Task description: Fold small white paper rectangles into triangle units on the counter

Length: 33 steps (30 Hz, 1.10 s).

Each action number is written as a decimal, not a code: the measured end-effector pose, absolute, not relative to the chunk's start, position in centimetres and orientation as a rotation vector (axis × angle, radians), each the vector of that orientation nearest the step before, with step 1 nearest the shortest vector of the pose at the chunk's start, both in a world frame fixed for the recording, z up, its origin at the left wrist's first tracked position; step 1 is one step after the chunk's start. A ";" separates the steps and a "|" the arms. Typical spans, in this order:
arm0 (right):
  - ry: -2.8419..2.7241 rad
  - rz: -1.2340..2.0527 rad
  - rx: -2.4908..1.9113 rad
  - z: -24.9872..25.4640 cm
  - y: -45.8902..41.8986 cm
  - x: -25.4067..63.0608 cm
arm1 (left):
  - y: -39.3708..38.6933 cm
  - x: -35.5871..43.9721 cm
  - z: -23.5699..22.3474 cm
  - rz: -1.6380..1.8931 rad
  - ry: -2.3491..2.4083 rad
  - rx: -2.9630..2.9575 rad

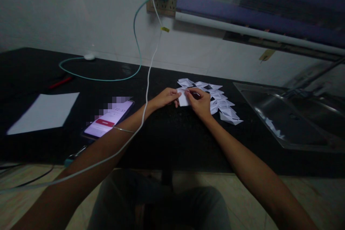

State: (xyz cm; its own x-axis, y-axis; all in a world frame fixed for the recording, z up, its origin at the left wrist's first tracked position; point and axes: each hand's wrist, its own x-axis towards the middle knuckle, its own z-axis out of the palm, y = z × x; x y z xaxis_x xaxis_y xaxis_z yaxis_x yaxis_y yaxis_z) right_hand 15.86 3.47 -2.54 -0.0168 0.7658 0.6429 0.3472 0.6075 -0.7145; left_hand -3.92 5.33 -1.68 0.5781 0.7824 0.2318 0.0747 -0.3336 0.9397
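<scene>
A small white piece of paper [183, 100], which looks folded, is held between my two hands just above the black countertop. My left hand [167, 97] pinches its left edge, thumb on top. On its right side, my right hand [199, 102] grips it between thumb and fingers. Right behind and beside my right hand lie several folded white paper pieces [228, 109] with pointed ends, spread in a loose cluster. Part of that cluster is hidden by my right hand.
A flat white sheet [44, 113] and a lit phone [107, 118] lie to the left. A white cable [148, 82] hangs from the wall socket [161, 1] across my left arm. The metal sink [283, 122] is at the right, a red object [60, 82] at far left.
</scene>
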 end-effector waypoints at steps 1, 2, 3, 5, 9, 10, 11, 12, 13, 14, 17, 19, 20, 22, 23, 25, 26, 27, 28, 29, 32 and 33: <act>-1.640 0.395 -0.946 -2.5 3.4 15.9 | 5.3 -3.9 -1.6 0.864 0.723 1.754; -1.664 0.364 -0.943 -2.4 3.3 16.0 | 5.2 -3.9 -1.5 0.864 0.743 1.726; -1.686 0.333 -0.938 -2.3 3.3 16.1 | 5.2 -3.8 -1.4 0.861 0.760 1.701; -1.732 0.276 -0.910 -2.2 3.3 16.3 | 5.1 -3.8 -1.2 0.849 0.775 1.664; -1.852 0.195 -0.820 -1.9 3.3 16.7 | 4.9 -3.8 -0.9 0.869 0.780 1.600; -1.876 0.181 -0.802 -1.9 3.3 16.8 | 4.9 -3.8 -0.8 0.878 0.783 1.579; -1.895 0.169 -0.784 -1.8 3.3 16.8 | 4.8 -3.8 -0.8 0.888 0.785 1.556; -1.910 0.157 -0.767 -1.7 3.3 16.8 | 4.8 -3.8 -0.8 0.897 0.787 1.534; -1.921 0.146 -0.750 -1.7 3.2 16.8 | 4.8 -3.8 -0.8 0.906 0.786 1.514; -1.934 0.140 -0.737 -1.6 3.2 16.8 | 4.7 -3.8 -0.8 0.916 0.787 1.497; -1.980 0.153 -0.739 -1.4 3.1 16.8 | 4.6 -3.6 -0.7 0.933 0.813 1.461; -2.009 0.174 -0.749 -1.4 3.2 16.8 | 4.6 -3.6 -0.5 0.929 0.845 1.451; -2.023 0.185 -0.746 -1.5 3.2 16.8 | 4.6 -3.6 -0.4 0.924 0.856 1.453; -2.057 0.202 -0.720 -1.6 3.3 16.8 | 4.6 -3.6 -0.4 0.910 0.861 1.467; -2.083 0.202 -0.701 -1.7 3.4 16.7 | 4.6 -3.7 -0.4 0.902 0.854 1.477; -2.149 0.178 -0.659 -1.8 3.5 16.7 | 4.7 -3.8 -0.5 0.891 0.830 1.495; -2.184 0.163 -0.646 -1.8 3.5 16.7 | 4.8 -3.9 -0.5 0.885 0.815 1.500; -2.215 0.147 -0.642 -1.8 3.5 16.8 | 4.9 -3.9 -0.6 0.881 0.801 1.502; -2.242 0.134 -0.646 -1.8 3.5 16.8 | 5.0 -4.0 -0.7 0.877 0.790 1.498; -2.262 0.125 -0.654 -1.7 3.5 17.0 | 5.1 -4.0 -0.7 0.870 0.782 1.491; -2.298 0.107 -0.661 -1.5 3.4 17.4 | 5.2 -4.0 -0.8 0.850 0.780 1.463; -2.309 0.106 -0.656 -1.4 3.4 17.5 | 5.1 -4.1 -0.8 0.845 0.782 1.457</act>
State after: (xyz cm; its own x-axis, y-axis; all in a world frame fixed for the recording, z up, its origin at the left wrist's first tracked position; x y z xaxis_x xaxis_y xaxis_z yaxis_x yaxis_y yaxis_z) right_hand 17.50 3.41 -1.45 -0.6098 0.4862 0.6259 0.4269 0.8669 -0.2575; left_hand -4.06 5.12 -0.78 0.5069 0.8603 0.0538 -0.0132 -0.0547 0.9984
